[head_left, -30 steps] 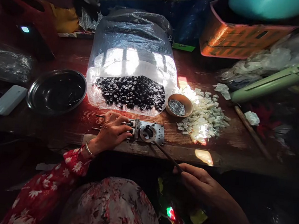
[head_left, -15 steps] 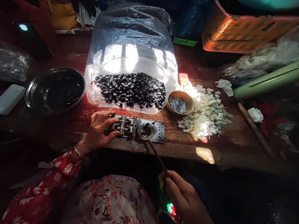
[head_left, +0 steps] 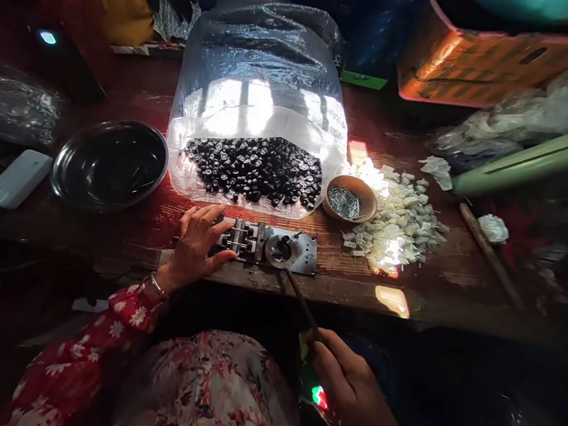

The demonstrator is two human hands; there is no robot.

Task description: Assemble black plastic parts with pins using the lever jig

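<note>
**2 hands at a steel jig on a cluttered bench**
On the wooden bench (head_left: 125, 238), a plastic bag (head_left: 263, 57) of black rings (head_left: 252, 170) lies behind the metal jig plate (head_left: 307, 255), the piece in hand. The left hand (head_left: 195, 245) lies open beside it, holding nothing; the right hand (head_left: 342, 386) pinches a dark rod (head_left: 300, 301) reaching the plate's disc (head_left: 277, 251). Working the disc seems the step; the next move calls for a steady plate.

Nothing legible in view: no text, brand or numbers. The small white tags (head_left: 393, 225) in the pile right of the left hand (head_left: 198, 241) carry dark marks, too small to read. Metal jig plate (head_left: 294, 253) beside that hand: no readable markings.
</note>
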